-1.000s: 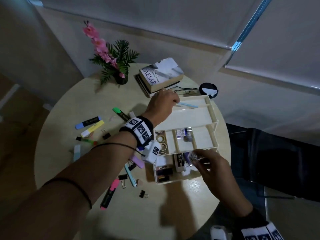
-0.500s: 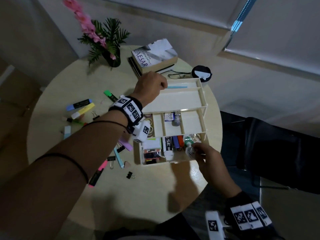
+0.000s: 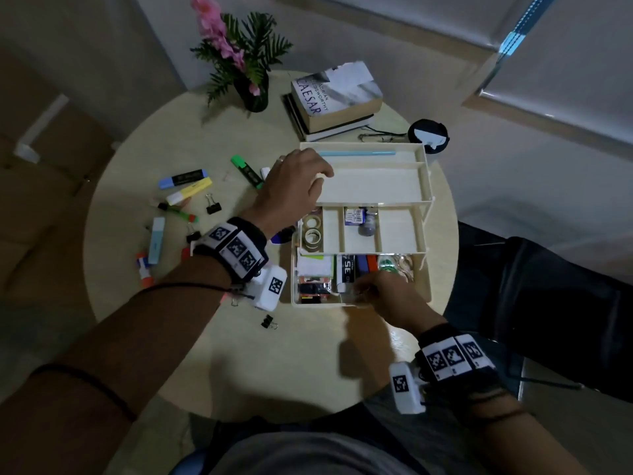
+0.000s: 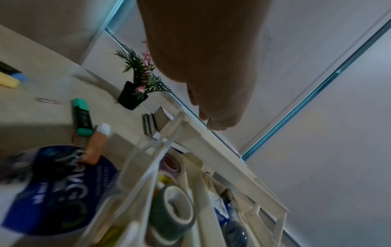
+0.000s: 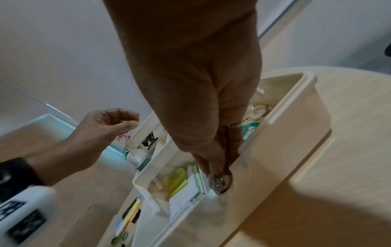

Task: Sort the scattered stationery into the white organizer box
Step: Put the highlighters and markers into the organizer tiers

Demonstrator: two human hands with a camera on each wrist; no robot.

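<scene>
The white organizer box stands unfolded in three tiers on the right of the round table. My left hand hovers at the left end of the top tray, fingers loosely curled and holding nothing. A light blue pen lies in that tray. My right hand reaches into the bottom tier and pinches a small clear round container against its front wall. Green, blue and yellow highlighters lie scattered to the left.
Tape rolls fill the middle tier's left cell. Binder clips and a light blue highlighter lie on the left. Stacked books, a potted plant, glasses and a black round object sit behind the box.
My left hand drew back from the blue pen to the top tray's left end. My right hand carried the clear container leftwards and down into the bottom tier.
</scene>
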